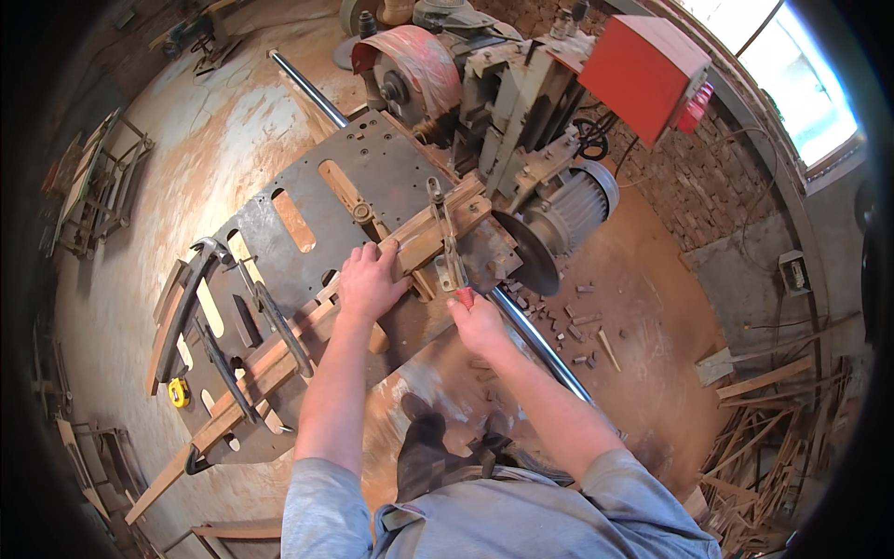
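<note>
My left hand (pixel 371 282) is closed on a wooden strip (pixel 424 244) that lies across the steel machine table (pixel 372 158). To its right, my right hand (pixel 481 324) is closed around the red handle (pixel 465 297) of a metal toggle clamp (pixel 450 244). The clamp stands over the end of the wood, so its arm crosses the strip. Just beyond that end is a dark round saw blade (pixel 533 253). Part of the wood under my left hand is hidden.
An electric motor (pixel 575 205) and a red box (pixel 643 76) stand behind the blade. Steel rails (pixel 540 340) run under the table. Bar clamps (pixel 279 317) and a yellow tape measure (pixel 179 392) lie at left. Small offcuts (pixel 585 320) litter the floor; scrap strips (pixel 759 447) pile at right.
</note>
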`<state>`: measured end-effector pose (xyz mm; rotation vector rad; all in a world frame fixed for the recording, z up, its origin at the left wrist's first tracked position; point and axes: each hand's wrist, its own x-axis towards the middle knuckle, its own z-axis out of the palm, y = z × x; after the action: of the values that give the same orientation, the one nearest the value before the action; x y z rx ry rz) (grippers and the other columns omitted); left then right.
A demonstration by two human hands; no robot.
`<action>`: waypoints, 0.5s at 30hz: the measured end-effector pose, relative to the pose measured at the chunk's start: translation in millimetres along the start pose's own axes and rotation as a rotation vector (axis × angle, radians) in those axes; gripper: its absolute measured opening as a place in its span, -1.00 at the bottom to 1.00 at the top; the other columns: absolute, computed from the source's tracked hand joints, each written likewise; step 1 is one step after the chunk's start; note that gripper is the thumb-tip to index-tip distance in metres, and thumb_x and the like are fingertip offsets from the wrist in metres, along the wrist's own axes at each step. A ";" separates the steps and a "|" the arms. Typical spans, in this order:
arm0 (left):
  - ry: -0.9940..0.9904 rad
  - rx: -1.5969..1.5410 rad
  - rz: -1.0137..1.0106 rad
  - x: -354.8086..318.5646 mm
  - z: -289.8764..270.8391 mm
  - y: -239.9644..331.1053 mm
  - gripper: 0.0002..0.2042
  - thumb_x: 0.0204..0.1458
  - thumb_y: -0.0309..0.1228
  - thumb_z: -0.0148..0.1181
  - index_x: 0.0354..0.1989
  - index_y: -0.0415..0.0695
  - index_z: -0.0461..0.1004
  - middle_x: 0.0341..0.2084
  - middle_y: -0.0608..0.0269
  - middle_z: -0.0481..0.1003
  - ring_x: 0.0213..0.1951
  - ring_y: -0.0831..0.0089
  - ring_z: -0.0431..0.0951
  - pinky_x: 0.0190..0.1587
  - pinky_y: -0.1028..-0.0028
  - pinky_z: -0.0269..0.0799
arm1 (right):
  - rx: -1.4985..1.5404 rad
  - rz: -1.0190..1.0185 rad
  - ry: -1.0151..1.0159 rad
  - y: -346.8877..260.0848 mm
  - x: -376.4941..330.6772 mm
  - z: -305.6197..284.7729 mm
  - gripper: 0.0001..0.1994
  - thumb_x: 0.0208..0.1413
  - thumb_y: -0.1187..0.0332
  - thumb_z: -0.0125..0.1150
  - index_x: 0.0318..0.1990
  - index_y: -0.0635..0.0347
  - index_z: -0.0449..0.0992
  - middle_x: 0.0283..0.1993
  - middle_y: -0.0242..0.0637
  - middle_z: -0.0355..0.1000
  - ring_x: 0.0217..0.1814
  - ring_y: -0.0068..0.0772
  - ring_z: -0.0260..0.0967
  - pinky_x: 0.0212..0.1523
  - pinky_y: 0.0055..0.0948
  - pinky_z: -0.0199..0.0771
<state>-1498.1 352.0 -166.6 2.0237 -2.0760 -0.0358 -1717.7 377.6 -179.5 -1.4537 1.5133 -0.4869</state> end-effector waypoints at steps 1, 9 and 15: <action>-0.006 0.003 -0.004 0.7 -0.3 1.4 -0.34 -0.18 -0.09 0.43 0.18 0.04 0.44 -0.12 0.12 0.47 -0.02 0.15 0.45 0.01 0.20 0.43 | 0.006 -0.007 0.009 -0.3 0.1 -0.4 -0.54 0.22 0.03 0.08 -0.02 0.30 0.49 -0.09 0.21 0.51 0.04 0.26 0.43 0.06 -0.02 0.40; -0.005 0.031 -0.020 0.6 -1.0 5.5 -0.36 -0.14 -0.09 0.41 0.19 0.04 0.44 -0.10 0.13 0.48 0.02 0.16 0.45 0.04 0.20 0.42 | 0.082 -0.091 0.078 20.2 11.9 8.2 -0.67 0.25 0.10 0.12 -0.31 0.23 0.42 -0.56 -0.35 0.36 -0.58 -0.44 0.37 -0.47 -0.31 0.37; 0.002 0.039 -0.026 0.0 1.1 2.3 -0.31 -0.13 -0.04 0.39 0.23 0.03 0.41 -0.02 0.05 0.48 0.05 0.09 0.45 0.07 0.19 0.42 | 0.091 -0.141 0.078 18.7 12.8 8.7 -0.71 0.26 0.14 0.13 -0.31 0.21 0.42 -0.56 -0.37 0.36 -0.57 -0.47 0.33 -0.47 -0.35 0.34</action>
<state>-1500.6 352.0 -167.2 2.0726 -2.0648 0.0028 -1718.8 372.6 -203.2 -1.4911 1.4364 -0.6957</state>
